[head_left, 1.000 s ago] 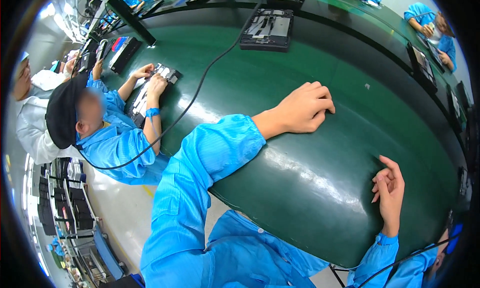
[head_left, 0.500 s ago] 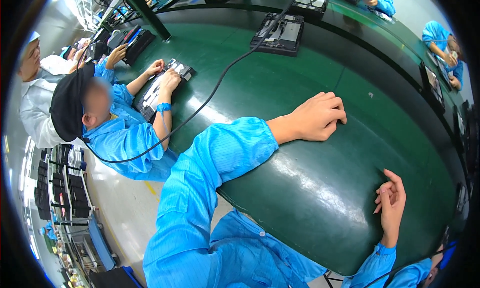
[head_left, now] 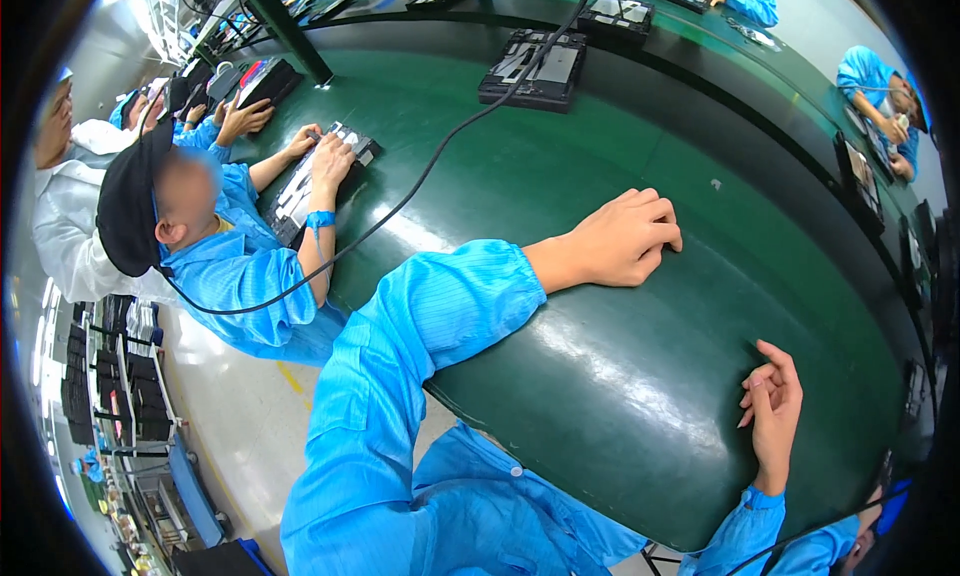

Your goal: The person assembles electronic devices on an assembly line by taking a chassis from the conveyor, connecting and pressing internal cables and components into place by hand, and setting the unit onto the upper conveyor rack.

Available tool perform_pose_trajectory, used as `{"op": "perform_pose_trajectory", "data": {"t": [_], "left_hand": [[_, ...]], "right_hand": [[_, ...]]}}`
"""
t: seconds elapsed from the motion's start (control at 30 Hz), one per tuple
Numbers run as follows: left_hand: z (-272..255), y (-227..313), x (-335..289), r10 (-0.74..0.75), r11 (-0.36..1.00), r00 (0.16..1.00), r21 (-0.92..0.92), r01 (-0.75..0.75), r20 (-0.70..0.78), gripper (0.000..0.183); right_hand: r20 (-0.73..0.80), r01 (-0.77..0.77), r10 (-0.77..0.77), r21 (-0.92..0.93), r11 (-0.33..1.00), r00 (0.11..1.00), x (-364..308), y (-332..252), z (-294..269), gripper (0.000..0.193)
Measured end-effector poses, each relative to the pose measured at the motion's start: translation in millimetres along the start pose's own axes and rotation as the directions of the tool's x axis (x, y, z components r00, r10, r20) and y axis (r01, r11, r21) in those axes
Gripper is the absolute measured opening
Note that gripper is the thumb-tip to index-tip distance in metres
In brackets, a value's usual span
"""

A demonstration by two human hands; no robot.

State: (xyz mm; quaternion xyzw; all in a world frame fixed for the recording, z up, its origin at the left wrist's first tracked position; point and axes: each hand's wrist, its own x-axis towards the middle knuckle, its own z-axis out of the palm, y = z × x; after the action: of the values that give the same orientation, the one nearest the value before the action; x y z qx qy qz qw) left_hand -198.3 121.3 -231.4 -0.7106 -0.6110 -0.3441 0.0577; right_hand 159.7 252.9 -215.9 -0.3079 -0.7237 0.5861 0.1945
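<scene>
Head view: table runs lengthwise toward lower right beneath left hand and right hand, both unclenched.

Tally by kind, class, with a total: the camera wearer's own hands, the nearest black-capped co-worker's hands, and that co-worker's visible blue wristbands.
Wearer's left hand and right hand: 2
Co-worker's hands: 2
Blue wristbands: 1
Total: 5

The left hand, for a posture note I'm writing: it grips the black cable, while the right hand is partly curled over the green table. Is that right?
Not the grip: the head view shows the left hand curled on the green table, apart from the black cable. The right hand is partly curled over the table, as you say.
</scene>
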Motion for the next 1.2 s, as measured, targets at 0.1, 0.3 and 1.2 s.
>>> {"op": "perform_pose_trajectory", "data": {"t": [0.1, 0.3, 1.2], "left_hand": [[2, 3, 4, 0.012, 1.0, 1.0, -0.008, -0.012, 0.002, 0.023], [-5, 2, 16, 0.087, 0.995, 0.996, -0.04, -0.087, 0.021, 0.031], [-2, 28, 32, -0.08, 0.994, 0.995, -0.066, 0.084, 0.059, 0.022]], "right_hand": [[-0.014, -0.013, 0.013, -0.001, 1.0, 1.0, -4, -1, -3, 0.041], [0.035, -0.037, 0.036, 0.05, 0.998, 0.999, -6, -13, -1, 0.039], [0.083, 0.068, -0.066, -0.024, 0.997, 0.994, -2, -13, -24, 0.042]]}}
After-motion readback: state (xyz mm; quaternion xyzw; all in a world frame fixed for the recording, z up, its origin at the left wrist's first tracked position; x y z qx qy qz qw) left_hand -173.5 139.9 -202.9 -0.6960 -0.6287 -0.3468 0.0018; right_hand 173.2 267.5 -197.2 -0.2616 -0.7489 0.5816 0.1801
